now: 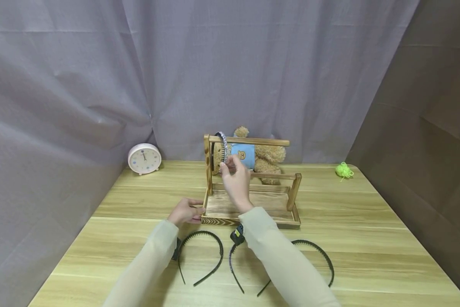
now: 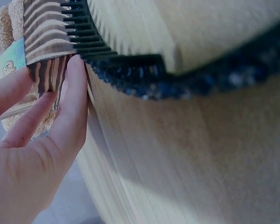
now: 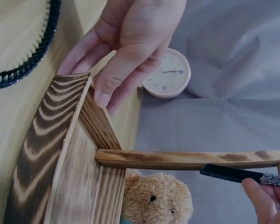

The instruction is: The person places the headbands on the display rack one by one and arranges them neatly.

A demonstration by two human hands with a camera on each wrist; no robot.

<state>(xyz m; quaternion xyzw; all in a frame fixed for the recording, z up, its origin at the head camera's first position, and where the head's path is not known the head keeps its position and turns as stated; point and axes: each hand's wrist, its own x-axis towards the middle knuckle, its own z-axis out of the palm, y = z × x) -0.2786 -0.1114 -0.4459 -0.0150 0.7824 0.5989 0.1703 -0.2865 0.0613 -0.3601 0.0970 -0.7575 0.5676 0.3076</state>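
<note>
A wooden rack [image 1: 249, 224] with a tray base and two raised bars stands on the table. My left hand [image 1: 186, 211] grips its left front corner, thumb over the edge, as the right wrist view also shows with the hand [image 3: 135, 46] on the tray corner [image 3: 100, 116]. Between thumb and fingers my right hand [image 1: 237, 181] pinches a silver sparkly headband [image 1: 225, 147] with black comb teeth, at the left part of the upper bar [image 1: 260, 140]. In the right wrist view, one dark end of this headband [image 3: 231, 173] lies across the bar [image 3: 191, 159].
Dark toothed headbands [image 1: 203, 233] lie on the table in front of the rack, some partly hidden by my right sleeve. A teddy bear [image 1: 270, 153] in blue lies behind the rack. A white clock [image 1: 144, 158] stands back left; green yarn [image 1: 344, 170] lies back right.
</note>
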